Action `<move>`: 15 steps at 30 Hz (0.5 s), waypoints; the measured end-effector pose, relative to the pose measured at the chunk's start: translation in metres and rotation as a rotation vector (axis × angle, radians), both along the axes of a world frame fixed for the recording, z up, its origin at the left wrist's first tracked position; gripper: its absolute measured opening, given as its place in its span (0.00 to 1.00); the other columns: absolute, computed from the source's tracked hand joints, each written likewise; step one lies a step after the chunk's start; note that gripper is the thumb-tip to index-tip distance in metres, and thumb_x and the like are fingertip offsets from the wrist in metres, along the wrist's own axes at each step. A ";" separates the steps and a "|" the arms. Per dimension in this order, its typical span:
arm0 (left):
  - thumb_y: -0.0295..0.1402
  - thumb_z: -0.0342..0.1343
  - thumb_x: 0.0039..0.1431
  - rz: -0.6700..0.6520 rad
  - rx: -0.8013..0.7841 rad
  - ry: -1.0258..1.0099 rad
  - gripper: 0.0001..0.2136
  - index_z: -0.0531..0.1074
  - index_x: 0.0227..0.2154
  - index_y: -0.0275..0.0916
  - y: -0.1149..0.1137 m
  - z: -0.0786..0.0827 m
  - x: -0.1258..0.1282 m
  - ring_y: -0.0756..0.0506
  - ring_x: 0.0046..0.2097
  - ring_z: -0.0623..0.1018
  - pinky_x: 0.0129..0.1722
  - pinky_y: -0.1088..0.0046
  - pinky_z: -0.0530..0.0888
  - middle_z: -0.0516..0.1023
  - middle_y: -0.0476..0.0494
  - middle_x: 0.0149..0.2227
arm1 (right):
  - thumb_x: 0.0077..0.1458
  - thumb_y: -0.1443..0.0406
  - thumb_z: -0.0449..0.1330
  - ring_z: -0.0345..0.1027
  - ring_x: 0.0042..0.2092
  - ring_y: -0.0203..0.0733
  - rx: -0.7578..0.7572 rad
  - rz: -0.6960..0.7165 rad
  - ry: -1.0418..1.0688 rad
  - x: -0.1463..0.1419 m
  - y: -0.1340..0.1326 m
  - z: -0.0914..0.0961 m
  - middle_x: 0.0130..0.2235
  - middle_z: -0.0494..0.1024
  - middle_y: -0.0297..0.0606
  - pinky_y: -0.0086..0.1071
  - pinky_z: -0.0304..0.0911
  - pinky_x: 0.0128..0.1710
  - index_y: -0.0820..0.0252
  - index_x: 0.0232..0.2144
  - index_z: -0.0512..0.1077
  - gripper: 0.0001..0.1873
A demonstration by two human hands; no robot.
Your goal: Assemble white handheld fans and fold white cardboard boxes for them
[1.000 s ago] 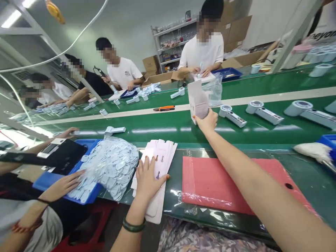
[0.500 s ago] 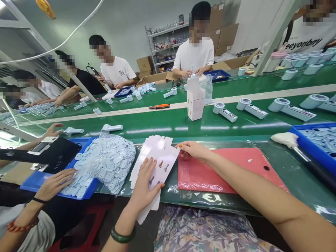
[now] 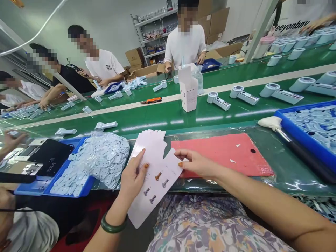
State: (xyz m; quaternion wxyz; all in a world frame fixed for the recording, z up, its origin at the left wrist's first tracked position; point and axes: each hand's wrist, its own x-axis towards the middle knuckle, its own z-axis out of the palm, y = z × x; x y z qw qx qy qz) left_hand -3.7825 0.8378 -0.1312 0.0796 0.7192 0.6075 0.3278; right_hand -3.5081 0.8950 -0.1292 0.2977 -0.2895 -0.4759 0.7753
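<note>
A flattened white box (image 3: 160, 185) with small printed handheld-fan pictures lies slanted in front of me, its lower end past the table edge. My right hand (image 3: 190, 162) pinches its upper right corner between thumb and fingers. On its left side my left hand (image 3: 135, 176) grips it, thumb and forefinger curled close together; some fingertips are hidden. Beneath and behind it is a fanned stack of flattened white boxes (image 3: 151, 141). To the right, a red mat (image 3: 217, 154) carries small white paper scraps.
A folded-up white box (image 3: 189, 94) stands on the green conveyor (image 3: 147, 117), near orange-handled pliers (image 3: 152, 100) and several light-blue handheld fans (image 3: 244, 95). Left is a bag of pale-blue parts (image 3: 110, 157); right, a blue tray (image 3: 312, 122) and a black-handled tool (image 3: 309, 157). Co-workers sit opposite and left.
The top flattened box has been drawn toward me and to the right, off the stack. My left hand has gone from lying flat to gripping its side. The view has shifted slightly.
</note>
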 end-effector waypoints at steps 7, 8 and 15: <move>0.42 0.55 0.69 -0.226 -0.177 -0.095 0.20 0.75 0.60 0.46 -0.044 0.010 0.033 0.44 0.39 0.83 0.39 0.69 0.81 0.84 0.42 0.43 | 0.49 0.63 0.69 0.77 0.41 0.41 -0.017 0.171 -0.137 0.034 -0.056 -0.023 0.40 0.82 0.35 0.31 0.71 0.41 0.58 0.41 0.78 0.15; 0.44 0.56 0.68 -0.284 -0.240 -0.099 0.21 0.74 0.61 0.48 -0.050 0.012 0.039 0.43 0.41 0.83 0.40 0.69 0.81 0.84 0.41 0.45 | 0.49 0.64 0.68 0.77 0.42 0.41 -0.012 0.168 -0.186 0.036 -0.062 -0.027 0.40 0.83 0.35 0.31 0.71 0.41 0.58 0.40 0.78 0.13; 0.55 0.66 0.55 -0.574 -0.750 -0.177 0.43 0.61 0.70 0.47 -0.063 0.031 0.067 0.31 0.62 0.77 0.62 0.51 0.74 0.71 0.34 0.67 | 0.47 0.64 0.66 0.71 0.27 0.37 -0.462 -0.044 -0.339 0.048 -0.062 -0.027 0.29 0.79 0.33 0.27 0.66 0.24 0.57 0.44 0.77 0.18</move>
